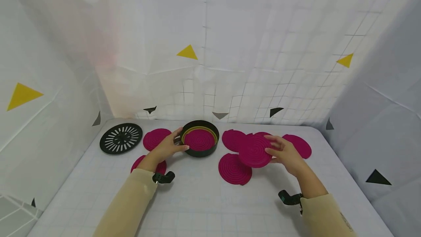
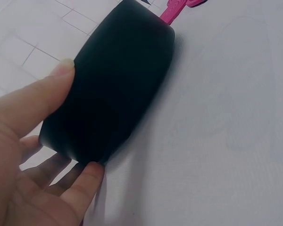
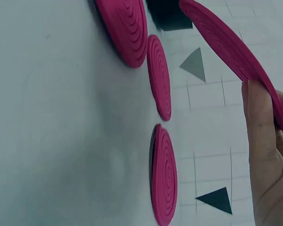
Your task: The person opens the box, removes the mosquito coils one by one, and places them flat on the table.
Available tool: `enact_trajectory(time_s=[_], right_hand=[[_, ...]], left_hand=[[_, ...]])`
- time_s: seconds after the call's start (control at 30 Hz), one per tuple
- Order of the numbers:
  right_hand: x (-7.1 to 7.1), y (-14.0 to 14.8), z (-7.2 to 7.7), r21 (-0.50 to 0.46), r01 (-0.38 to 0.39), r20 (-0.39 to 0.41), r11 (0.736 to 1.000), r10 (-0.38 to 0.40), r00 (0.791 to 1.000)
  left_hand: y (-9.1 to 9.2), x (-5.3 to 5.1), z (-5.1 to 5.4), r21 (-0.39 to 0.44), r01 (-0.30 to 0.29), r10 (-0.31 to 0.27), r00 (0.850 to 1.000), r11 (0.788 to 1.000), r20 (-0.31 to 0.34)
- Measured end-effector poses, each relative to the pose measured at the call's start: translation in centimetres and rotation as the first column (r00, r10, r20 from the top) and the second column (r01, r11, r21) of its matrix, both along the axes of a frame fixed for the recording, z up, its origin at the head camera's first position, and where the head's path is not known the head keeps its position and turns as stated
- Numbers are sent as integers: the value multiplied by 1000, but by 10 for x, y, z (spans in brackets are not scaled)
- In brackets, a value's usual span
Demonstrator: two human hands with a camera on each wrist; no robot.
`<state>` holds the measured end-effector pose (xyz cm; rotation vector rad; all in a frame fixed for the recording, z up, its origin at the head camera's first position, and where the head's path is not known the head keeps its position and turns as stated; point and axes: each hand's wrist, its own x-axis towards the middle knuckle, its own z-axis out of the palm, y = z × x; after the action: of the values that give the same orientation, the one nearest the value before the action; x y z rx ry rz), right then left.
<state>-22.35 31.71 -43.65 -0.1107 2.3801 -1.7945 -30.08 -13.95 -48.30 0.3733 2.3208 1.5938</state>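
Note:
My left hand (image 1: pixel 167 146) grips the left side of a round black coaster holder (image 1: pixel 201 154), thumb and fingers on its outer wall (image 2: pixel 108 84). Inside the holder lie a yellow-green ring (image 1: pixel 215 139) and a magenta coaster (image 1: pixel 199 140) with circular ridges. My right hand (image 1: pixel 287 156) pinches another magenta coaster (image 1: pixel 254 152) by its right edge, tilted and raised above the table. Below it lies a ridged coaster (image 1: pixel 234 169), partly covered in the head view. More coasters lie behind, one left of centre (image 1: pixel 232 140) and one to the right (image 1: pixel 299 146).
A black slotted disc (image 1: pixel 121 138) lies at the back left of the white table (image 1: pixel 197 200). Two more magenta coasters are on the left, one behind the left hand (image 1: pixel 156 138) and one partly under the left forearm (image 1: pixel 162 167). White sheeted walls (image 1: pixel 230 46) enclose the table.

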Motion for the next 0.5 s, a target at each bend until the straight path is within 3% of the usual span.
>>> enact_trajectory(time_s=[0.5], right_hand=[[19,35,-15,19,8,30,1000,-8,999]], left_hand=[[-1,0,-1,-11,14,-14,999,1000,-32]])
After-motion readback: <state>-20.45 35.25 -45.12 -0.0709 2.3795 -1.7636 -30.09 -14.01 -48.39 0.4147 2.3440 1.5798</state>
